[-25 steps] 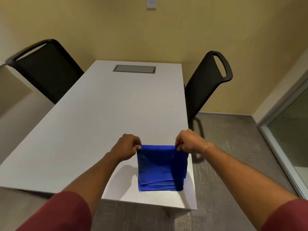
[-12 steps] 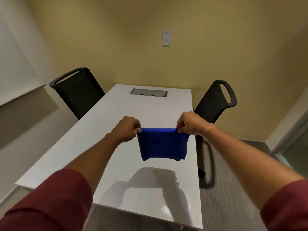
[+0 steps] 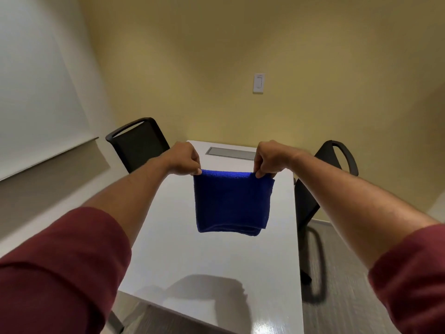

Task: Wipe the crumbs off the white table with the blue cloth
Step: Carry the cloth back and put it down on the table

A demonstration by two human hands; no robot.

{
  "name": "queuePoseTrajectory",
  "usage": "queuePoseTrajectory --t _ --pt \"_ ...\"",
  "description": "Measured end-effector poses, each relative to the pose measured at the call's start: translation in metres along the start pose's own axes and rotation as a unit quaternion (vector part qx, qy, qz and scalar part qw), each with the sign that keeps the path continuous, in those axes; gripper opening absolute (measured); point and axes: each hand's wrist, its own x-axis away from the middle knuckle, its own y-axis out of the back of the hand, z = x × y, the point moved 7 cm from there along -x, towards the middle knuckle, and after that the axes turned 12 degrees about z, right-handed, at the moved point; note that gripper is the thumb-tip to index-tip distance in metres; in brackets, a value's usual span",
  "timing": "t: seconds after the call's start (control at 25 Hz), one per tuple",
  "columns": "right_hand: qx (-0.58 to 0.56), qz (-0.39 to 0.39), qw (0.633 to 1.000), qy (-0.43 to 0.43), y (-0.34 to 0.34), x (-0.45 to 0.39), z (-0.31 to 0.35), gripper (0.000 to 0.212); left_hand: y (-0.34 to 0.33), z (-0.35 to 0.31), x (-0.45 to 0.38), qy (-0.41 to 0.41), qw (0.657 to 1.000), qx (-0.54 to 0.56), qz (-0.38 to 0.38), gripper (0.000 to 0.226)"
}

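Observation:
The folded blue cloth point(image 3: 231, 203) hangs in the air above the white table point(image 3: 183, 256), clear of its surface. My left hand point(image 3: 184, 161) pinches the cloth's top left corner. My right hand point(image 3: 268, 159) pinches its top right corner, so the upper edge is stretched flat between them. The cloth's shadow falls on the near part of the table. I can make out no crumbs on the tabletop.
A black chair point(image 3: 137, 141) stands at the table's left side and another black chair point(image 3: 332, 165) at its right. A grey cable hatch point(image 3: 231, 153) is set into the far end. A light switch point(image 3: 258, 83) is on the yellow wall.
Both hands have lifted the cloth off the near end of the table and raised it higher and farther out. The camera has tilted upward.

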Motion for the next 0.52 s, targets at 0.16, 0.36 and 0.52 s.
queuePoseTrajectory --t 0.16,0.36,0.52 --pt "-0.017 0.021 1.0 -0.013 0.029 -0.006 0.028 0.01 0.031 0.011 0.009 0.034 0.998 0.045 -0.006 0.012" --pt "-0.033 0.027 0.999 -0.018 0.05 -0.019 0.07 0.006 0.061 0.04 0.018 0.056 0.996 0.072 -0.022 0.007" --pt "-0.034 0.031 0.999 -0.022 0.05 -0.039 0.107 0.006 0.079 0.078 0.023 0.062 0.994 0.083 -0.025 0.007"
